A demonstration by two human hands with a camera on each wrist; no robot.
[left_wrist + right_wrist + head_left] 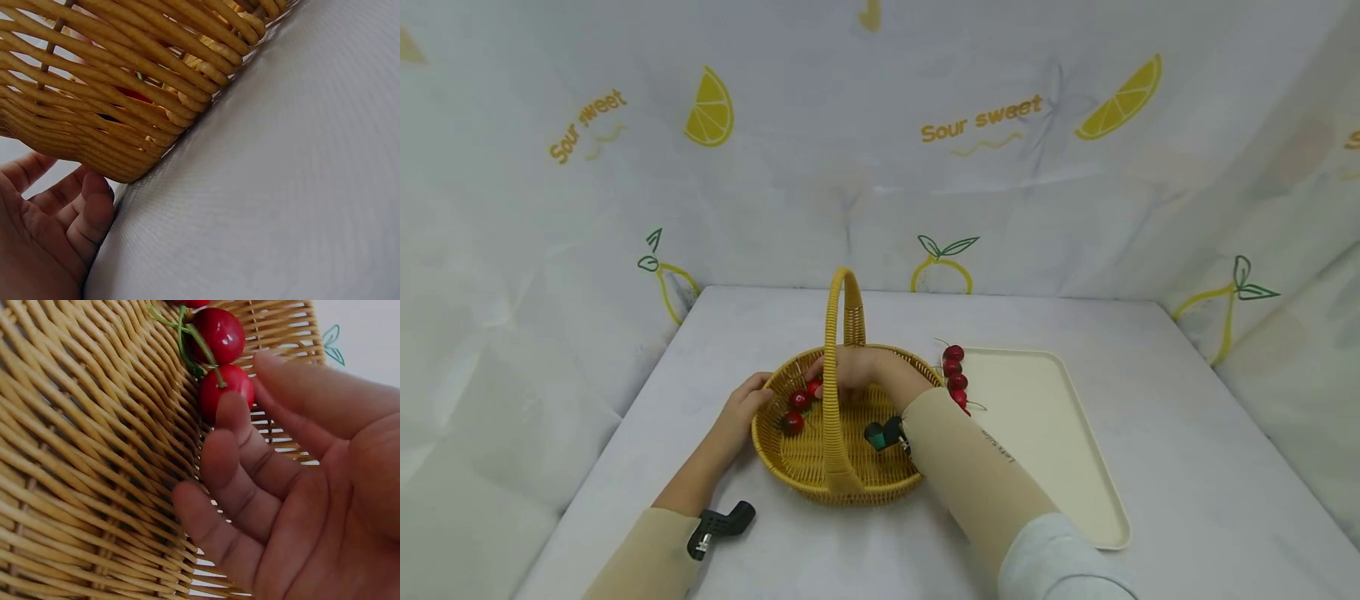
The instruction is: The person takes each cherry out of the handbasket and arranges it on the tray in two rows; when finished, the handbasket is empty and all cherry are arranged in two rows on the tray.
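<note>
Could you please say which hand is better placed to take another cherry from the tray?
Probably the right hand: it is nearer the cherries along the tray, while the left hand sits across the basket.

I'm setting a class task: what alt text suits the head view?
A person's right hand reaches to round red cherries in an oval golden wicker basket, while the left hand touches its left side. More cherries line the left edge of a rectangular cream tray.
</note>
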